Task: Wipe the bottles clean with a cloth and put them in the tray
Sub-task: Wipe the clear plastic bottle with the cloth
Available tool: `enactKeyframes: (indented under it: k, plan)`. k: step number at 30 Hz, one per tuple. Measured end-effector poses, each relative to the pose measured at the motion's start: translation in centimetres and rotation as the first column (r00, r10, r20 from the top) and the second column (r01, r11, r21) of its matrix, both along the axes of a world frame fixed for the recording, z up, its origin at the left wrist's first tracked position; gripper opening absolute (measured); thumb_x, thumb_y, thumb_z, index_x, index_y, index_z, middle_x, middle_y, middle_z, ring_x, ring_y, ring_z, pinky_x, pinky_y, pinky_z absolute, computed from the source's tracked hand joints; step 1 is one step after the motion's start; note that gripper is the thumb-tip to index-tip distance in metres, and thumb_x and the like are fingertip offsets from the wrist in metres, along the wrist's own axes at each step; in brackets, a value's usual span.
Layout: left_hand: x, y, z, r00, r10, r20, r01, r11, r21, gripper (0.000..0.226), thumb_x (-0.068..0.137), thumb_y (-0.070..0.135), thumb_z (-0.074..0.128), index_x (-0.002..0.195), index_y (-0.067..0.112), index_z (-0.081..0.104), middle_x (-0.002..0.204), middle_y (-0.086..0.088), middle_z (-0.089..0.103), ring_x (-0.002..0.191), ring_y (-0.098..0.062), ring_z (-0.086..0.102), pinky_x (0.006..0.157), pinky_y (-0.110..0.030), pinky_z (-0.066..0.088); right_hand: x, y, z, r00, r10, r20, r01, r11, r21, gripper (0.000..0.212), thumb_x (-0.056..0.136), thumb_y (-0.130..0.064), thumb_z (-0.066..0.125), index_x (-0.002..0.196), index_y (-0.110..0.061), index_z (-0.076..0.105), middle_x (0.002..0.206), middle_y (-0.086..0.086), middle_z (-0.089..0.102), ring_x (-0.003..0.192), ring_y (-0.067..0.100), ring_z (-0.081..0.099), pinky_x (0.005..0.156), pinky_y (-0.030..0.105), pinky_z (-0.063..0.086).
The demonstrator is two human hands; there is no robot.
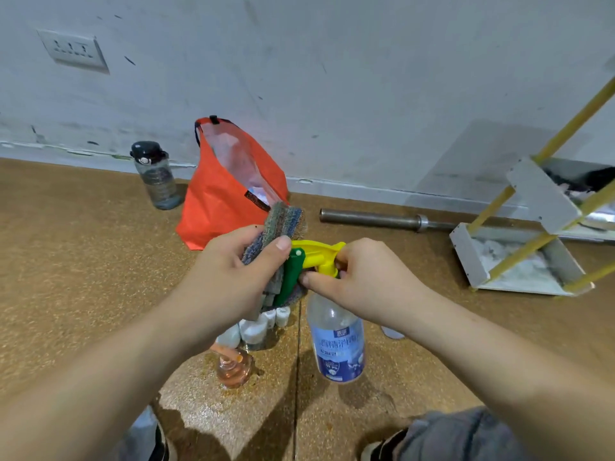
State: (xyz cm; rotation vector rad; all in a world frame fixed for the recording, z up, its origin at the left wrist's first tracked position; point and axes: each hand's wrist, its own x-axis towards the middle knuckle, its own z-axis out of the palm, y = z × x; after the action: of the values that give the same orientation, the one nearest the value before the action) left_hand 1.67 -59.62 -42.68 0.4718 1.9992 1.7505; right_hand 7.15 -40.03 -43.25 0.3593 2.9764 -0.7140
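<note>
**Spray bottle held up, cloth at its nozzle**

L hand [233, 271] grips a folded grey-blue striped cloth [281, 224]. The thumb lies across the front and the other fingers are curled behind, mostly hidden. The cloth stands approx upright and sits against the front end of the yellow spray head [316, 252] and beside the green trigger [293, 272].

R hand [361, 281] has its fingers curled round the neck of the spray bottle [336, 344], just under the yellow head. One digit is stretched out to the lower part of the trigger. The bottle is clear w/ a blue-white label and hangs approx upright below the hand. Its base looks to be off the floor [83, 261], w/ a shadow offset below.

On the floor under the L forearm:
- a cluster of small bottles [263, 324] w/ white tops
- a pink bottle [233, 369] w/ an orange top, just nearer the person

The tray [469, 254] is white, set in a yellow-rod rack at far R, well apart from the hands. It is tilted, and no bottles can be made out in it.

Near the wall are a dark water bottle [156, 178], an orange bag [226, 201] and a metal bar [369, 218]. A socket [75, 49] is on the wall upper L. Trouser legs and shoes show at the bottom edge.
</note>
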Motion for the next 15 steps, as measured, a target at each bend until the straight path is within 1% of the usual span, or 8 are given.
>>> enactKeyframes:
  k: [2,4,5,7,8,11,13,15]
  plan:
    - [-0.8,0.7,-0.1,1.0,0.022,0.008,-0.022,1.0,-0.002,0.033,0.097,0.049,0.064,0.104,0.018,0.072,0.103,-0.035,0.067,0.091,-0.06,0.064,0.071,-0.079,0.05,-0.2,0.7,-0.1,0.998,0.056,0.029,-0.052,0.991,-0.12,0.057,0.081,-0.058,0.078,0.06,-0.016,0.046,0.054,-0.001,0.038,0.052,0.015,0.036,0.053,0.033,0.029]
    - [-1.7,0.8,-0.4,0.999,0.024,0.033,-0.024,1.0,0.017,0.045,0.09,0.054,0.063,0.104,0.011,0.069,0.102,-0.04,0.064,0.089,-0.062,0.063,0.069,-0.081,0.049,-0.3,1.2,-0.3,0.992,0.12,0.036,-0.108,0.965,-0.239,0.049,0.081,-0.05,0.082,0.068,-0.016,0.049,0.062,-0.003,0.044,0.058,0.013,0.039,0.057,0.031,0.034]
    - [-2.3,0.9,-0.6,0.999,0.023,0.048,-0.024,0.999,0.025,0.05,0.09,0.054,0.062,0.106,0.007,0.067,0.102,-0.042,0.063,0.087,-0.059,0.065,0.072,-0.078,0.052,-0.4,1.4,-0.5,0.991,0.134,0.012,-0.125,0.948,-0.294,0.045,0.082,-0.046,0.083,0.072,-0.017,0.05,0.068,-0.003,0.046,0.061,0.012,0.041,0.059,0.03,0.036]
    - [-3.4,1.0,-0.9,0.997,0.025,0.079,-0.028,0.999,0.044,0.057,0.091,0.052,0.062,0.109,-0.003,0.062,0.103,-0.045,0.059,0.08,-0.045,0.066,0.073,-0.06,0.053,-0.7,1.6,-1.0,0.991,0.125,-0.058,-0.137,0.916,-0.377,0.037,0.084,-0.041,0.083,0.078,-0.017,0.055,0.077,-0.002,0.049,0.067,0.01,0.044,0.063,0.025,0.039]
    - [-3.9,1.1,-1.0,0.996,0.029,0.086,-0.034,0.998,0.057,0.058,0.093,0.051,0.062,0.109,-0.005,0.061,0.103,-0.045,0.058,0.08,-0.038,0.063,0.072,-0.053,0.05,-0.9,1.7,-1.2,0.99,0.121,-0.074,-0.141,0.904,-0.403,0.038,0.085,-0.04,0.082,0.08,-0.012,0.057,0.077,0.0,0.05,0.067,0.009,0.043,0.063,0.025,0.038]
    - [-4.7,1.5,-1.6,0.989,0.044,0.14,-0.059,0.993,0.103,0.045,0.102,0.039,0.062,0.108,-0.005,0.066,0.107,-0.039,0.066,0.082,-0.03,0.066,0.069,-0.037,0.053,-1.2,1.9,-1.5,0.991,0.121,-0.051,-0.131,0.855,-0.502,0.052,0.09,-0.044,0.076,0.077,0.0,0.051,0.07,0.002,0.04,0.065,0.012,0.037,0.061,0.033,0.032]
    - [-4.9,1.6,-1.9,0.981,0.031,0.193,-0.057,0.99,0.127,0.039,0.103,0.035,0.057,0.109,-0.001,0.069,0.104,-0.03,0.074,0.084,-0.031,0.071,0.065,-0.033,0.055,-1.4,1.9,-1.4,0.992,0.113,-0.053,-0.124,0.841,-0.526,0.055,0.094,-0.044,0.072,0.074,-0.001,0.044,0.067,0.001,0.034,0.063,0.012,0.034,0.059,0.033,0.028]
    - [-5.0,1.7,-1.9,0.978,0.029,0.208,-0.059,0.988,0.143,0.04,0.102,0.035,0.056,0.112,-0.002,0.069,0.106,-0.026,0.075,0.09,-0.035,0.072,0.069,-0.035,0.055,-1.5,1.8,-1.0,0.99,0.123,-0.073,-0.143,0.851,-0.505,0.05,0.096,-0.04,0.069,0.071,-0.007,0.042,0.065,0.0,0.034,0.06,0.01,0.034,0.056,0.032,0.029]
